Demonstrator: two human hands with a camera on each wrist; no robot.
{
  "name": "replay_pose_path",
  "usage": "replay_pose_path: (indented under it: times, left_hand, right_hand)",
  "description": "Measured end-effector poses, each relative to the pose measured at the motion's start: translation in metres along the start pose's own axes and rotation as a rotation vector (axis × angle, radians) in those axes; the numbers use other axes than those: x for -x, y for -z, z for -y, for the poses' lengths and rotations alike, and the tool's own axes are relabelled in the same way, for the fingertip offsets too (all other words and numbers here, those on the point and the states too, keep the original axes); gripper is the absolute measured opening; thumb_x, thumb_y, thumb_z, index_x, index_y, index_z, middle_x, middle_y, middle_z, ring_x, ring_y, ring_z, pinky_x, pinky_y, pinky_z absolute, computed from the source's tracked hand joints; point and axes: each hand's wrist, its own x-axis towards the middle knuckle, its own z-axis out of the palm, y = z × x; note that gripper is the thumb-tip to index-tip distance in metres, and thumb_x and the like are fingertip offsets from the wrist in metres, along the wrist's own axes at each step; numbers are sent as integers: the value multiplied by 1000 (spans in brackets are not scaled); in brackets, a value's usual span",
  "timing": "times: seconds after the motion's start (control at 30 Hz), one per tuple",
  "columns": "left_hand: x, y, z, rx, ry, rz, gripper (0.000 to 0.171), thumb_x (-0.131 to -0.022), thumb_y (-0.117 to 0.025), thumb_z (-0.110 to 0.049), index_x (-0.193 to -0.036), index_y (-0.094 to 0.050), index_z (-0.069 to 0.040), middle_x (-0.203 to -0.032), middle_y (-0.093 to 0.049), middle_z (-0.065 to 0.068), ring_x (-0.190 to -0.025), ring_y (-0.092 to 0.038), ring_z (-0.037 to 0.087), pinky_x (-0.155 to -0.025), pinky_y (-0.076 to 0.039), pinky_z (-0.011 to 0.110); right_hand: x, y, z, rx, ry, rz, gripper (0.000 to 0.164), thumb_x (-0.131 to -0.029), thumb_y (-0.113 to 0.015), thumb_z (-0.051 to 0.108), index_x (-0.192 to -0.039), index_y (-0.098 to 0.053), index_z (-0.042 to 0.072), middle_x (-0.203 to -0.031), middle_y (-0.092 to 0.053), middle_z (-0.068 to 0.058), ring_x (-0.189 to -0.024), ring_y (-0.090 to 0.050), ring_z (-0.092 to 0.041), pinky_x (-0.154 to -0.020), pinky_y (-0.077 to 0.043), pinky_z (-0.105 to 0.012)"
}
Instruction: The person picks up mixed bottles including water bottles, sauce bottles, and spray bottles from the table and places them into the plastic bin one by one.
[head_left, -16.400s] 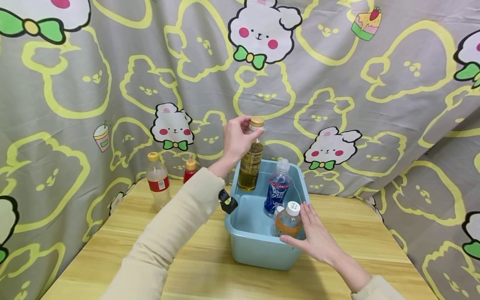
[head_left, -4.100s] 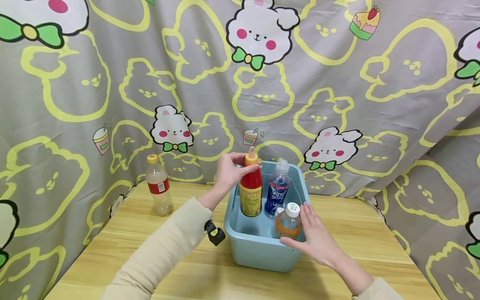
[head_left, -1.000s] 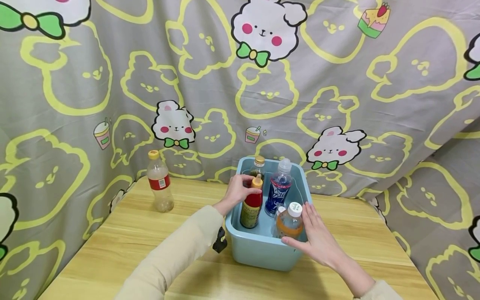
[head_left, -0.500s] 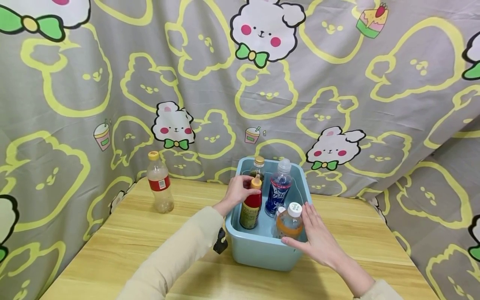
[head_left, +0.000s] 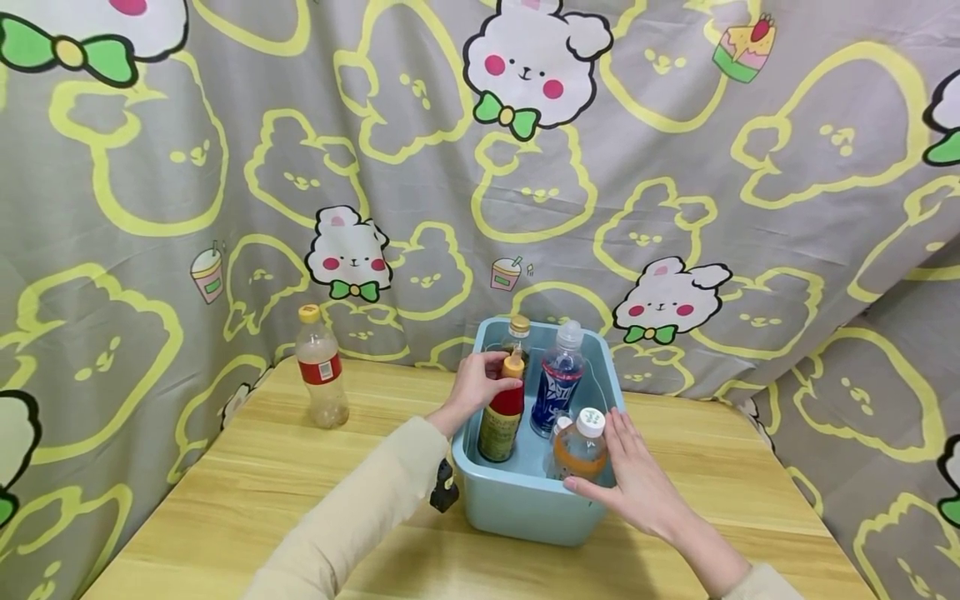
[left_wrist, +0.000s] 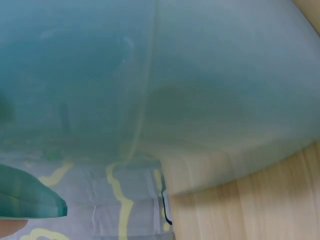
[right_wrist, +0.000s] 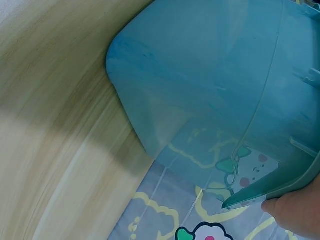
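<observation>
A light blue plastic bin (head_left: 525,508) stands on the table. Inside it, my left hand (head_left: 474,385) pinches the yellow-capped neck of a red sauce bottle (head_left: 504,421), upright near the bin's left wall. Behind that bottle is a gold-capped oil bottle (head_left: 519,325), mostly hidden. To its right leans a blue-labelled drink bottle (head_left: 558,379). A white-capped bottle with an orange band (head_left: 581,450) sits in the front right corner, partly covering a smaller white cap (head_left: 562,423). My right hand (head_left: 633,471) rests on the right rim, fingers straight and thumb on the front rim.
On the wooden table (head_left: 247,508), left of the bin, stands a clear bottle (head_left: 321,372) with a yellow cap and red label. A patterned curtain (head_left: 420,167) hangs behind and beside the table. Both wrist views mostly show the bin's outer wall (right_wrist: 200,75).
The oil bottle, earlier in my left hand, now stands in the bin. The red sauce bottle came from the table into the bin and lower, toward the front left. My right hand stayed put.
</observation>
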Motion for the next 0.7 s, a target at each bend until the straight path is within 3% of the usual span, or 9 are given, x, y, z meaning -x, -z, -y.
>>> replay_pose_path:
  times: [0.33, 0.7]
  left_hand:
    - [4, 2, 2, 79, -8, -40, 47, -75, -71, -16, -117, -56, 0, -108, -61, 13, -93, -59, 23, -78, -49, 32]
    - [9, 10, 5, 139, -100, -144, 32, -78, -68, -14, -106, -62, 1, -99, -63, 14, -90, -59, 24, -77, -49, 32]
  right_hand:
    - [1, -2, -1, -10, -1, 3, 101, -74, -55, 62, -137, -16, -8, -144, -8, -24, -132, -4, -36, -101, -14, -54]
    - [1, 0, 0, -20, -2, -1, 101, -74, -56, 61, -137, -16, -8, -144, -8, -24, -131, -4, -36, -101, -14, -54]
